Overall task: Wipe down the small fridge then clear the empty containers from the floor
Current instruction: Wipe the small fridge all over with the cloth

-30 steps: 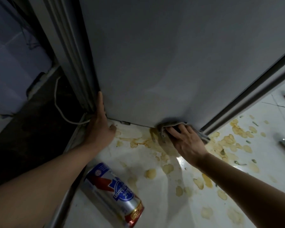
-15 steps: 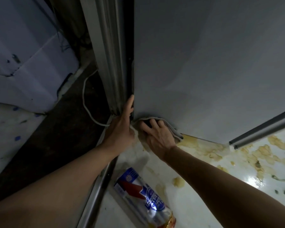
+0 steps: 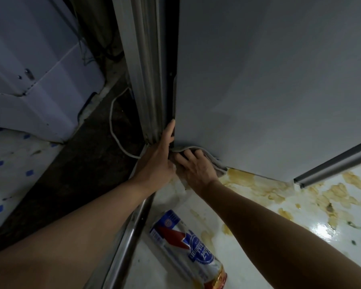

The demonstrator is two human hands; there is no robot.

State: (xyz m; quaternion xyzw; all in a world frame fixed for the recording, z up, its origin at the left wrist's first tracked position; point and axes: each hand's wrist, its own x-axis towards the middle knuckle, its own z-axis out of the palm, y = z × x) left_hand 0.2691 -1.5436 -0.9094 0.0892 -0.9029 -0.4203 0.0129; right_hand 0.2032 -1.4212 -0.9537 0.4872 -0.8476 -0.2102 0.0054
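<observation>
The small fridge's grey side panel (image 3: 269, 80) fills the upper right. My right hand (image 3: 196, 167) presses a grey cloth (image 3: 216, 161) flat against the panel's bottom left corner, fingers spread over it. My left hand (image 3: 158, 161) lies flat against the fridge's corner edge, fingers pointing up, holding nothing. An empty blue, red and white can (image 3: 188, 247) lies on its side on the white floor below my arms.
Yellow-brown stains (image 3: 279, 190) spread over the glossy white floor on the right. A metal rail (image 3: 129, 232) runs along the floor edge. A white cable (image 3: 115, 126) trails over the dark floor left of the fridge. A pale box (image 3: 35, 80) stands at far left.
My right hand has slid the cloth left along the fridge's bottom edge to its corner, close beside my left hand. The view has shifted, so the can sits further right.
</observation>
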